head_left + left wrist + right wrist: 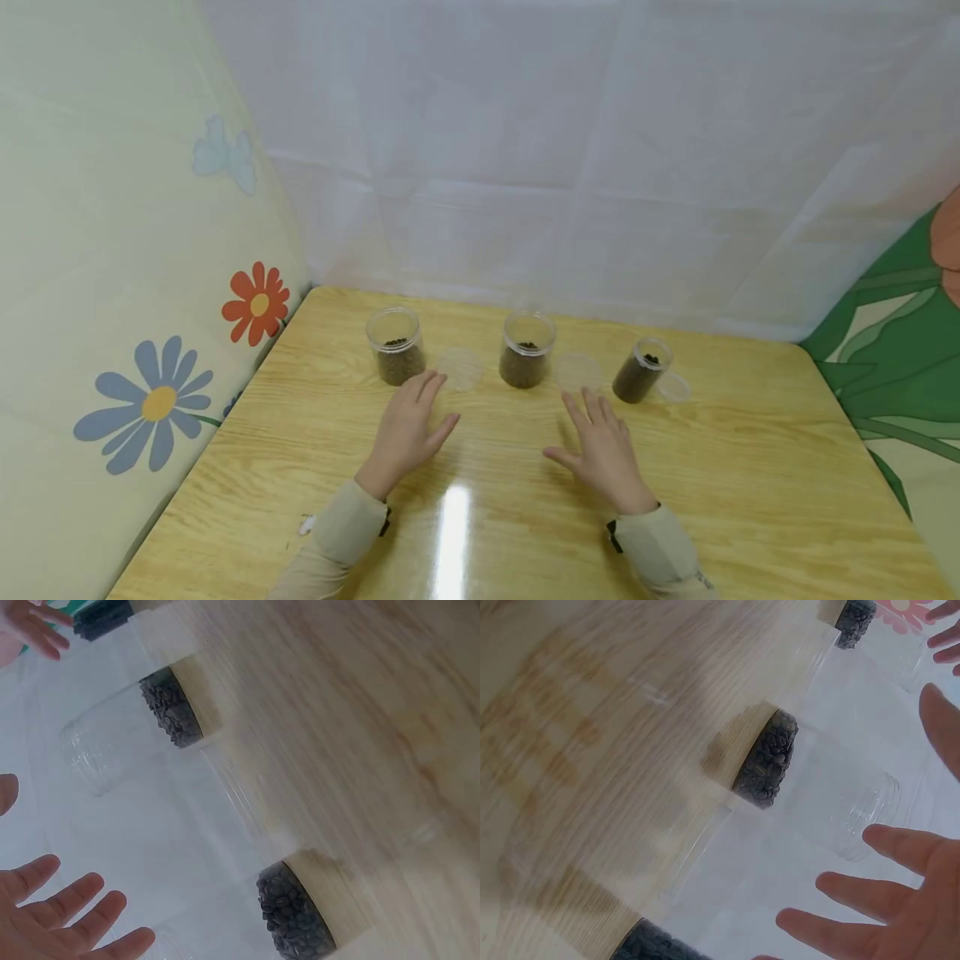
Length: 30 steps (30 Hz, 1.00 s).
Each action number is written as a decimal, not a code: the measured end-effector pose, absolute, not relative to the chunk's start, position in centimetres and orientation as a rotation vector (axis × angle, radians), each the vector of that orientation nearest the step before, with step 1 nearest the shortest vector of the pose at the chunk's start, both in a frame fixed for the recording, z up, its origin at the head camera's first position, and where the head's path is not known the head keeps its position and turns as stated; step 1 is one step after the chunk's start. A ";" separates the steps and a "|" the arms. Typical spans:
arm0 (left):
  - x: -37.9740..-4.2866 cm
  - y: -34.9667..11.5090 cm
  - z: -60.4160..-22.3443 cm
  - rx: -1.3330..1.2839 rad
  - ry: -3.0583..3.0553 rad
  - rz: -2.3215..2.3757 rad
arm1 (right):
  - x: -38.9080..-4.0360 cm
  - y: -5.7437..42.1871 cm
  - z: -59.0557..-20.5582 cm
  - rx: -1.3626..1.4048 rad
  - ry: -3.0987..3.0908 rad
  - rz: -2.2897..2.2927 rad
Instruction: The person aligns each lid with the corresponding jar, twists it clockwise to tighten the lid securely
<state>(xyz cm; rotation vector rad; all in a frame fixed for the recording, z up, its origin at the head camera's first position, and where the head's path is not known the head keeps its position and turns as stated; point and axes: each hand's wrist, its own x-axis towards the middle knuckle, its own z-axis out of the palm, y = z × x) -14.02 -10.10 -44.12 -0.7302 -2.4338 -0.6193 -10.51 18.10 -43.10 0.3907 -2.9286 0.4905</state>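
Two beige sleeves, the left sleeve (348,521) and the right sleeve (658,550), occupy the near part of the wood-grained worktop (757,475); a dark strap shows at each cuff. Between them a bright strip of reflected light (452,542) runs along the surface. Beyond the cuffs, the left hand (408,425) has its grip spread, thumb apart from the fingers, with the fingertips just beside the left jar (401,364). The right hand (602,450) likewise has its grip spread, with the fingertips near the middle lid (579,372). Whether either hand touches these objects cannot be told.

Beyond the hands, three clear jars stand in a row, each containing dark beans: the left jar, the middle jar (524,364) and the narrower right jar (639,379). In the left wrist view, beans fill the lower part of the nearest jar. A clear, round lid lies to the right of each jar: the left lid (461,369) between the left and middle jars, the middle lid between the middle and right jars, and the smaller right lid (673,387) just beside the right jar.

Behind the worktop hangs a creased white backdrop (487,167).
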 end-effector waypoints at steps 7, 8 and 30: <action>-13.6 -10.6 -44.1 -0.680 -2.433 -0.715 | -10.5 18.3 -43.2 0.428 -2.854 0.507; -13.5 -10.7 -44.1 -0.668 -2.441 -0.731 | -10.5 18.3 -43.1 0.428 -2.851 0.520; -13.4 -12.5 -44.6 -0.392 -2.526 -1.248 | -10.3 18.7 -43.1 0.376 -2.899 0.649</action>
